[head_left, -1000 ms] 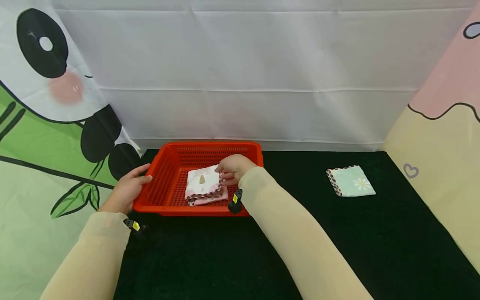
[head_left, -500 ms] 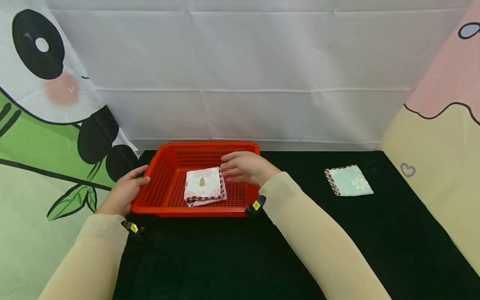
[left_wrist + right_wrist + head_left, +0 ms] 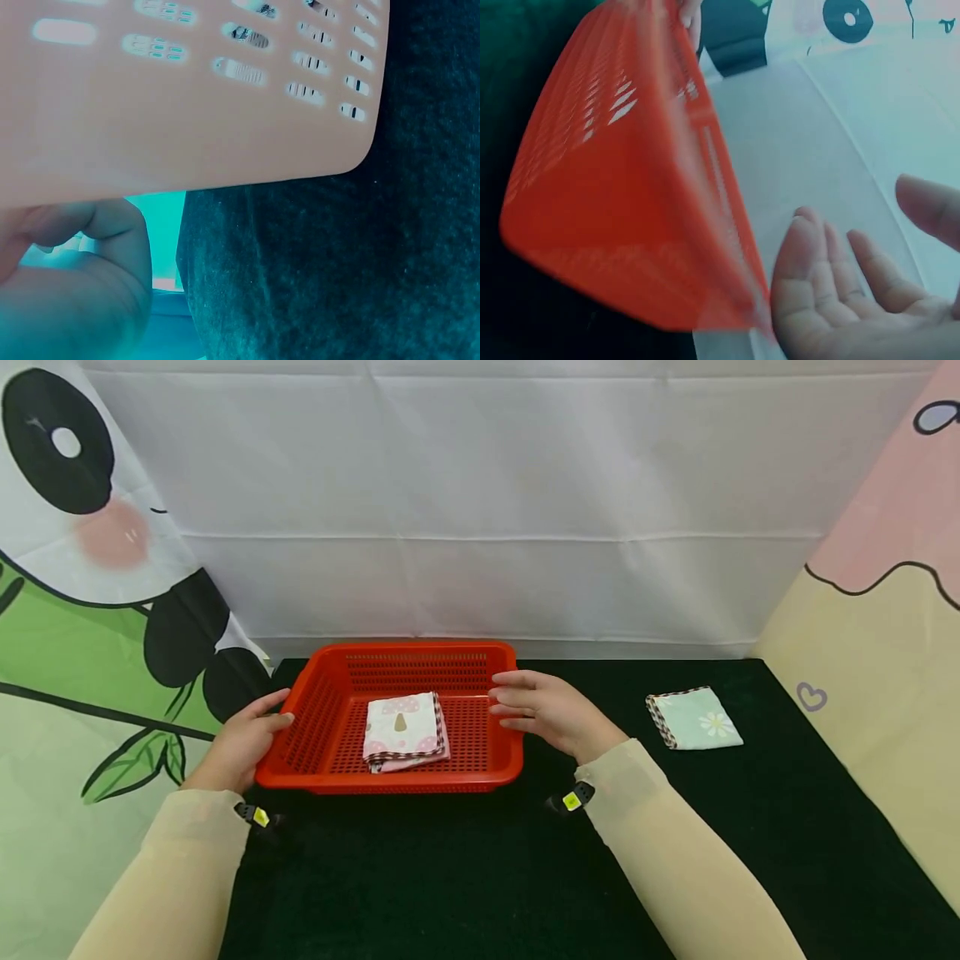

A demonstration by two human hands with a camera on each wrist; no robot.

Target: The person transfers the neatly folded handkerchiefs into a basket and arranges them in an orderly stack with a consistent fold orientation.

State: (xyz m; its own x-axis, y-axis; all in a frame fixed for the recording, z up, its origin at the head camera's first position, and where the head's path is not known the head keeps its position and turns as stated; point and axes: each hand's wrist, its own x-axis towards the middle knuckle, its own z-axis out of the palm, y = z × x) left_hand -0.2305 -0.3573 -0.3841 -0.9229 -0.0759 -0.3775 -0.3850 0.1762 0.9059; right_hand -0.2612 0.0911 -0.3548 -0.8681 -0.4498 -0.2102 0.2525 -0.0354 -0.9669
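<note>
Left hand [image 3: 238, 747] grips the basket's rim [image 3: 405, 783] on the counter [image 3: 405, 877]; right hand [image 3: 558, 710], fingers extended, perhaps touches the opposite side. One-sided lifting could tilt it, making folded cloths [image 3: 401, 727] inside slide.

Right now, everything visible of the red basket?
The red basket looks plastic: rectangular, rounded corners, slotted walls and floor, plain rim. It sits open side up on the dark table, with folded cloth inside. The left hand holds its left rim; the right hand is at its right side, contact unclear.
</note>
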